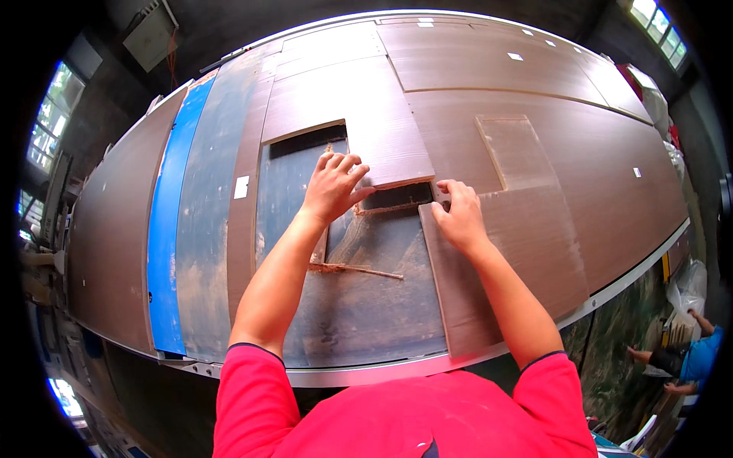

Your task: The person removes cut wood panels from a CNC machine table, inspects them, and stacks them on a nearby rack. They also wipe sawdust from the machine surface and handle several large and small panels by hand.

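My left hand (334,187) is above the cut-out of a brown wood-grain panel (343,99), its fingers curved and its thumb apart near the panel's edge. A narrow wood strip (321,248) passes beneath it; contact is hidden. A thin ragged strip (359,270) lies crosswise on the worn blue-grey surface (366,320). My right hand (460,217) is by the panel's near right corner, thumb and forefinger apart with nothing visible between them. It lies over the edge of a smaller brown board (504,267). Between my hands is a dark recess with a rough brown edge (393,208).
More brown boards (626,175) cover the right side of the table. A small rectangular board (515,153) lies on them. At left are a blue strip (172,221) and another brown board (114,229). A person in a blue shirt (700,359) is at the far right.
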Demonstrator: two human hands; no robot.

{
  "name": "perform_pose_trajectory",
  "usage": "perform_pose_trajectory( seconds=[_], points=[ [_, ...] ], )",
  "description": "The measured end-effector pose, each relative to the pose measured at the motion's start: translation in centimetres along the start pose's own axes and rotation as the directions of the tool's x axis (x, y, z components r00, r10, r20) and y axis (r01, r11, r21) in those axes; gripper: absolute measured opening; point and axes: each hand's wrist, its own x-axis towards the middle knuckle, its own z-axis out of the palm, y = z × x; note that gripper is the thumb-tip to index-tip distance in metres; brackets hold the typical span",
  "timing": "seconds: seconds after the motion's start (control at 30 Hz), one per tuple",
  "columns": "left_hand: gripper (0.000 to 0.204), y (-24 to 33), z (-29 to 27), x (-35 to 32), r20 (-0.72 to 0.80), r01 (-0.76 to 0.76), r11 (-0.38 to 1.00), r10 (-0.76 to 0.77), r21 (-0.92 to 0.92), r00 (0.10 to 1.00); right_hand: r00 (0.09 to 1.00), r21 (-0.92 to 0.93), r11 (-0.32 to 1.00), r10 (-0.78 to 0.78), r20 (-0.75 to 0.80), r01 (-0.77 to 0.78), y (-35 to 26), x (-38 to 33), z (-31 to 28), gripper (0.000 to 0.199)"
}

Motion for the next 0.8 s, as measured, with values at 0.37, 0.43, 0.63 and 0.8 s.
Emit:
perform_pose_trajectory(
  seconds=[0.37, 0.43, 0.63, 0.8],
  points=[
    [0.040, -0.5, -2.7, 1.4, -0.161, 0.053, 0.998, -0.055, -0.016, 0.985, 0.871, 0.772, -0.557, 0.165, 0.463, -0.305, -3.4, 4.1, 0.8, 0.054],
    [0.040, -0.4, -3.2, 1.6, -0.190, 0.060, 0.998, -0.063, -0.021, 0.980, 0.850, 0.738, -0.620, 0.208, 0.483, -0.268, -4.6, 3.4, 0.4, 0.069],
    [0.042, -0.3, -3.6, 2.1, -0.194, 0.060, 0.997, -0.068, -0.045, 0.979, 0.841, 0.752, -0.583, 0.201, 0.502, -0.309, -5.9, 2.4, 2.3, 0.081],
    [0.045, -0.4, -3.4, 1.9, -0.214, 0.092, 0.994, -0.104, -0.064, 0.971, 0.837, 0.717, -0.598, 0.135, 0.530, -0.358, -8.2, 1.9, 2.7, 0.084]
  ],
)
